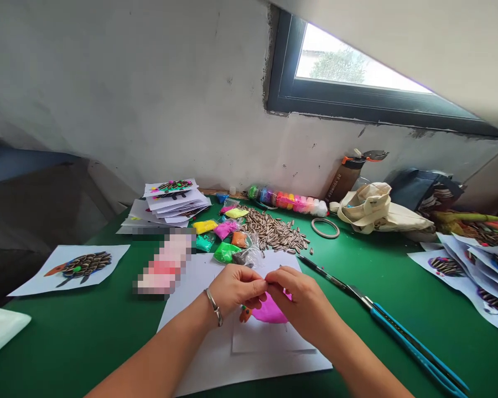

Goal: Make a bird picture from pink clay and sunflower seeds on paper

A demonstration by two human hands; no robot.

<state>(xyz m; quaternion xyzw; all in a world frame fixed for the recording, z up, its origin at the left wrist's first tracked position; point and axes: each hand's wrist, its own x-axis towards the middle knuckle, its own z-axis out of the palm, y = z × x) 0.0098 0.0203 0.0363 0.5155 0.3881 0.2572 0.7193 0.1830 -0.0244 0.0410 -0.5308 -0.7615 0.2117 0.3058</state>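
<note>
My left hand (240,288) and my right hand (296,290) meet fingertip to fingertip above white paper. Both are closed in a pinch; whatever lies between the fingertips is too small or hidden to name. Below them a smaller white sheet (269,340) bears a flat pink clay shape (269,310) with an orange clay piece (245,315) at its left end. My right hand partly covers the pink shape. A larger white sheet (199,348) lies underneath. Just beyond my hands sit small bags of coloured clay (225,252) and a pile of striped seeds (274,228).
Seed-decorated papers stand stacked at the back left (176,207) and right (473,271); one sheet (120,254) lies at left. A black pen (321,270) and blue-handled tool (415,342) lie at right. Behind are a tape roll (325,228), cloth bag (369,207) and bottle (344,179).
</note>
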